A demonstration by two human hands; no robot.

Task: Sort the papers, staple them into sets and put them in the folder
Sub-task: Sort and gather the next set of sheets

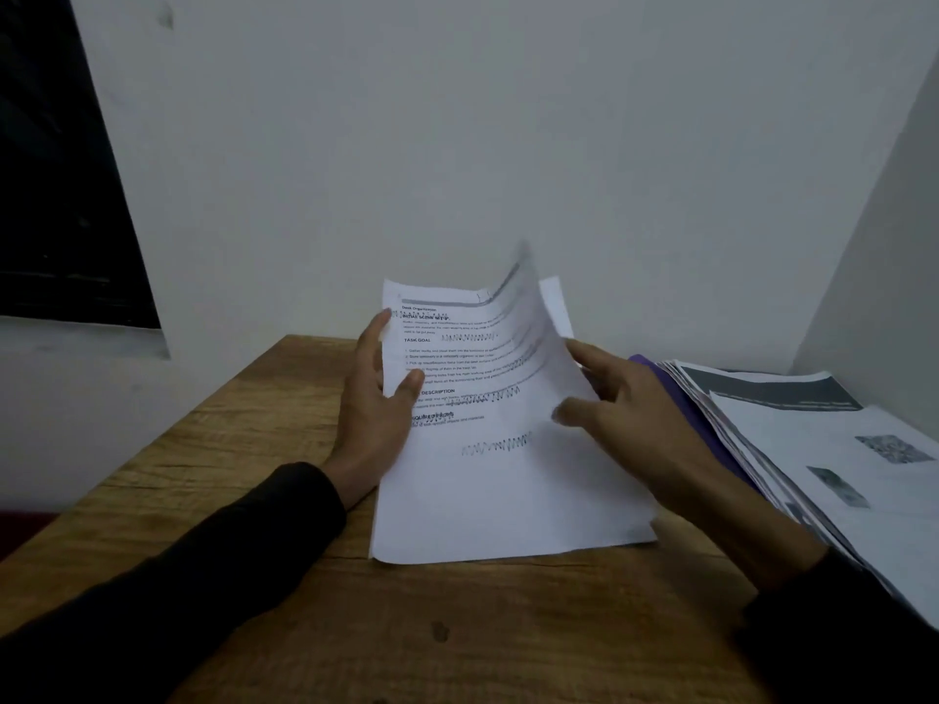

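Wooden table (244, 500); left hand (373, 393) grips papers (488, 449); right hand (640, 414) spread.

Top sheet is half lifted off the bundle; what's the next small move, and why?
Probably finish peeling that top sheet away with the right hand, since its corner is already curled up while the left hand pinches the bundle.

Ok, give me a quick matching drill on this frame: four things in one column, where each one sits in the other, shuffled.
Things:
1. left hand
2. right hand
3. purple folder
4. held sheets

Places:
A. under the pile at the table's right
B. gripping the sheets' left edge
C. middle of the wooden table, top corner curling up
D. at the sheets' right edge, blurred

Pairs: 1-B, 2-D, 3-A, 4-C
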